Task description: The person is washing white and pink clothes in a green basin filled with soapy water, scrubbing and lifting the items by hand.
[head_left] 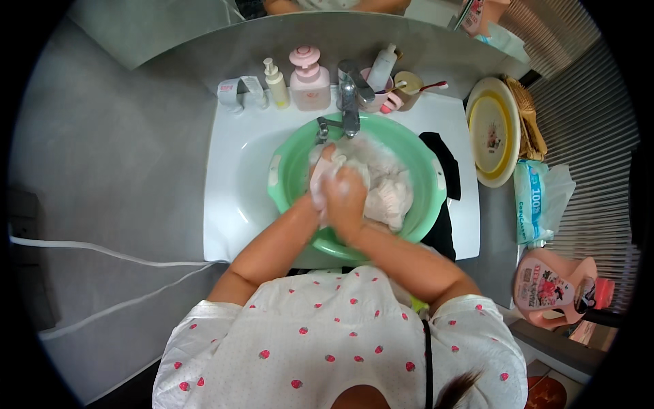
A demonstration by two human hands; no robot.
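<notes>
A light green basin [428, 160] sits in the white sink, with suds inside it. Over its left half my two hands come together on a wet white cloth [357, 165]. My left hand [321, 178] is closed round the cloth, with foam on it. Pressed against it, my right hand [346, 199] grips the same cloth; its fingers are partly blurred and hidden. More bunched white fabric [390, 203] lies in the basin to the right of my hands. Beyond the basin stands a metal tap [349, 102], its spout at the far rim.
Along the back ledge stand a pink pump bottle [310, 82], a slim pump bottle [276, 85] and cups with toothbrushes [407, 95]. Black cloth [443, 163] drapes over the sink's right side. Farther right are a yellow-rimmed bowl [493, 133], a tissue pack [533, 201] and a pink detergent jug [550, 288].
</notes>
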